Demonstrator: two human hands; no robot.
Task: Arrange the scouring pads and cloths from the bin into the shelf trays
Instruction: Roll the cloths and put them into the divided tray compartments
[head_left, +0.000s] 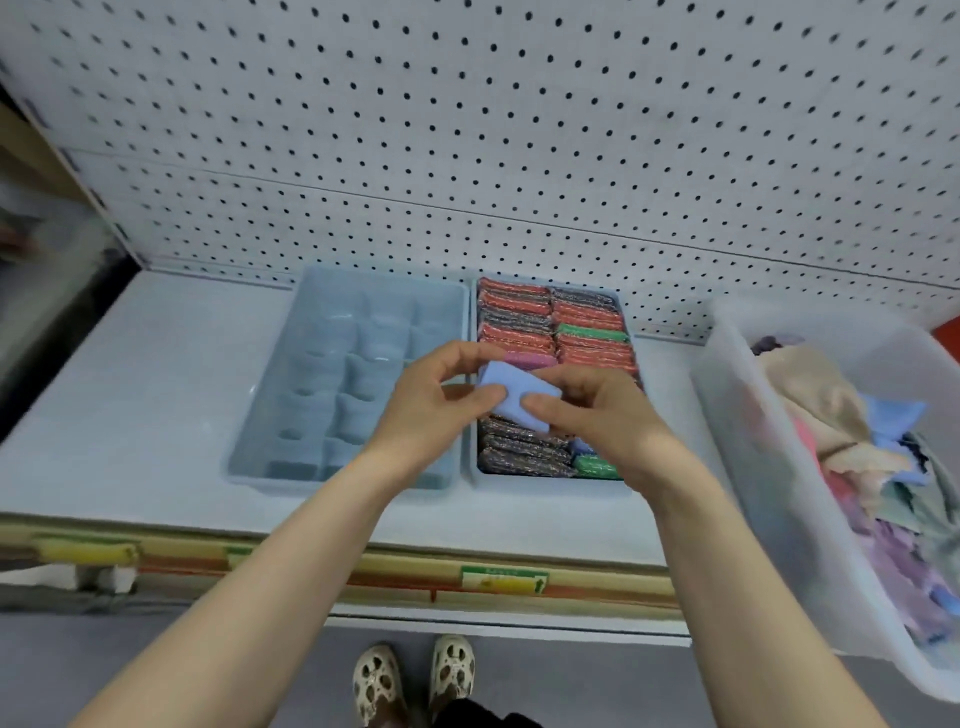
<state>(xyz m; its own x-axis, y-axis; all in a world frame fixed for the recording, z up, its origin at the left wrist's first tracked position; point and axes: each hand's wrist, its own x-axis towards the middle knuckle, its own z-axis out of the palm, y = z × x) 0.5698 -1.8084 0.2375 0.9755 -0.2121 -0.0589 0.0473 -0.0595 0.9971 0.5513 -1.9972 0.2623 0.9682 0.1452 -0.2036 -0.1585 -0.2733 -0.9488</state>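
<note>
The head view looks down on a white shelf (130, 395) backed by pegboard (519, 130). Both hands meet over the gap between two blue trays: the left hand (431, 400) and right hand (597, 410) together pinch a small blue pad (511, 397), with a pink pad (527, 359) held just behind it; the fingers (540, 402) of each hand curl round the blue pad's edges, thumbs on its near face. The pads hover above the front half of the right tray (626, 332), not yet set down. That tray is nearly full: rows of red, dark and green scouring pads (519, 317) stand on edge from back to front, so I judge the pad sorting well advanced, with room left only about the middle. The left tray (260, 415) holds nothing I can make out, just its moulded bottom. The clear bin (737, 441) at the right of the shelf still carries a heap of cloths (831, 415) in beige, blue, pink and lilac, so the cloth half of the job looks barely begun. Price labels (504, 579) in yellow and green sit on the shelf's front strip, but the blur leaves their print unreadable.
</note>
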